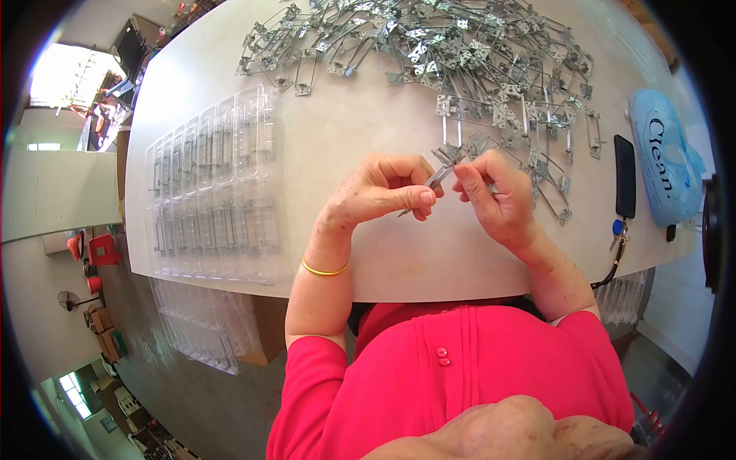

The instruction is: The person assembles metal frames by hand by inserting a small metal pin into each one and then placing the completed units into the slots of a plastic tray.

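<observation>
Between my two hands, over the near middle of the table, is a metal bracket [439,178] of thin bars and small plates. Thumb and fingers of my left hand [391,188] pinch its lower end. At its upper end, the fingers of my right hand [497,192] close on a small plate, partly hidden by the fingertips. Just beyond my hands spreads a large heap of similar metal brackets [460,57], some of them close to my right fingers. To the left lies a clear plastic tray [270,146] with rows of metal parts in its slots.
The white table [345,123] ends just in front of my body. At right lie a black phone [625,176], keys on a strap [618,238] and a blue plastic pack [665,157]. More clear trays [201,322] stand below the table's left edge, beside a cardboard box [268,326].
</observation>
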Tool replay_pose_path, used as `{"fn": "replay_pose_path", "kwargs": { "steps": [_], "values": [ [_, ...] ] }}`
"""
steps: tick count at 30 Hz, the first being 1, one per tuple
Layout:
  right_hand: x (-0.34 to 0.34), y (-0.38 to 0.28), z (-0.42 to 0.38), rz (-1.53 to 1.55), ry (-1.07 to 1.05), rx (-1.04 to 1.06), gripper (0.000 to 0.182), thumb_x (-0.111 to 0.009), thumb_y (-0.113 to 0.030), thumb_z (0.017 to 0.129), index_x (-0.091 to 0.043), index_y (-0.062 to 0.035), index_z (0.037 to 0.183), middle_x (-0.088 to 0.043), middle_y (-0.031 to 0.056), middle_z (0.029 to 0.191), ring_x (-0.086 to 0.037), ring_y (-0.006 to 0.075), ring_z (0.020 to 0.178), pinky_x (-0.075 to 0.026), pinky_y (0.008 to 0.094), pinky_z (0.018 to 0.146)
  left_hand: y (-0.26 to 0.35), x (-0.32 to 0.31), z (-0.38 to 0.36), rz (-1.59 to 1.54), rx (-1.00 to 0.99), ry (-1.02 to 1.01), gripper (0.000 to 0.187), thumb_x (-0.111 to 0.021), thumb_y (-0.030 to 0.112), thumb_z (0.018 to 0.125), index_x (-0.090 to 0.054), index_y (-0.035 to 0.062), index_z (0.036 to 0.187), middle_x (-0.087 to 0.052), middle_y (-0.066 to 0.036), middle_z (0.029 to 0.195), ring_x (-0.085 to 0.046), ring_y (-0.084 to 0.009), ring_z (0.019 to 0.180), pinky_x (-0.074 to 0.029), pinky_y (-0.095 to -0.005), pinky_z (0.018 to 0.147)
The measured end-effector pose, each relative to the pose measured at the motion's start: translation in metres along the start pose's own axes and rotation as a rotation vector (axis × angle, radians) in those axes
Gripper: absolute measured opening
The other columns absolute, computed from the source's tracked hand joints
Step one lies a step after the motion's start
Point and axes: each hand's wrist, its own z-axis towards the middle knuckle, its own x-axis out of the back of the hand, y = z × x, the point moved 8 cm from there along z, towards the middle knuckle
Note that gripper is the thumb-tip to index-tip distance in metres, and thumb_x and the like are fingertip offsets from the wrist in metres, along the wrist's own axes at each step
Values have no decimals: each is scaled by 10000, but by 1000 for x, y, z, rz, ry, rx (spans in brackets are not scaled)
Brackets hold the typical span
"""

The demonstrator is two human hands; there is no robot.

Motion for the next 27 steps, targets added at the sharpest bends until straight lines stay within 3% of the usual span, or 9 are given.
{"fn": "replay_pose_path", "kwargs": {
  "steps": [2,7,9,12,14,17,21,23,27],
  "values": [
    [-3,0,0,42,-36,-70,174,-665,-138,1012,-611,-16,901,-668,49,731,-639,90,624,-500,249,548,-3,2,-1,117,75,-13,251,-772,207,926,-656,-8,867,-690,-152,981,-688,-176,776,-554,-309,678],
    [-10,5,0,147,-48,-108,163,-638,-149,1031,-602,-27,930,-671,31,764,-613,70,630,-492,231,556,-3,3,-2,79,111,8,262,-800,214,902,-652,0,938,-695,-136,1001,-693,-172,802,-557,-302,688],
    [-9,11,0,350,0,-201,138,-635,-141,1032,-582,-33,965,-669,21,815,-605,62,664,-490,218,579,-4,5,-2,86,122,27,269,-803,220,901,-649,6,957,-697,-133,1011,-694,-171,811,-560,-304,698],
    [-9,12,2,344,-52,-237,121,-620,-128,1036,-562,-35,983,-654,22,837,-601,65,690,-493,218,603,-7,8,-1,57,103,63,276,-810,226,894,-647,16,970,-700,-135,1027,-696,-173,815,-566,-310,716],
    [-7,12,2,360,-74,-256,121,-613,-122,1032,-556,-36,969,-644,20,824,-598,65,686,-493,222,603,-2,10,0,-24,67,150,299,-836,229,875,-635,20,947,-676,-38,888,-664,-127,765,-537,-263,674],
    [-10,11,2,369,-105,-301,129,-602,-120,1022,-545,-36,944,-627,21,799,-592,66,675,-488,231,596,2,10,0,-28,56,175,298,-834,223,877,-641,13,962,-667,-35,869,-665,-134,767,-545,-277,683],
    [-13,14,0,313,-188,-302,168,-607,-135,1008,-537,-35,892,-606,21,746,-580,62,656,-461,240,569,0,11,-1,55,81,124,296,-831,222,881,-634,13,954,-667,-38,852,-663,-131,766,-550,-278,684],
    [-13,13,1,295,-234,-354,191,-607,-142,1007,-536,-38,863,-597,19,727,-577,59,654,-451,241,564,-1,9,-1,82,87,74,290,-804,229,904,-643,13,1010,-715,-121,997,-688,-160,792,-554,-302,699],
    [-14,9,2,200,-321,-397,257,-617,-164,1002,-529,-40,795,-586,11,695,-570,57,645,-435,241,557,-4,10,0,84,90,94,287,-789,234,917,-635,9,1007,-716,-119,968,-675,-151,752,-546,-294,683]
  ]
}}
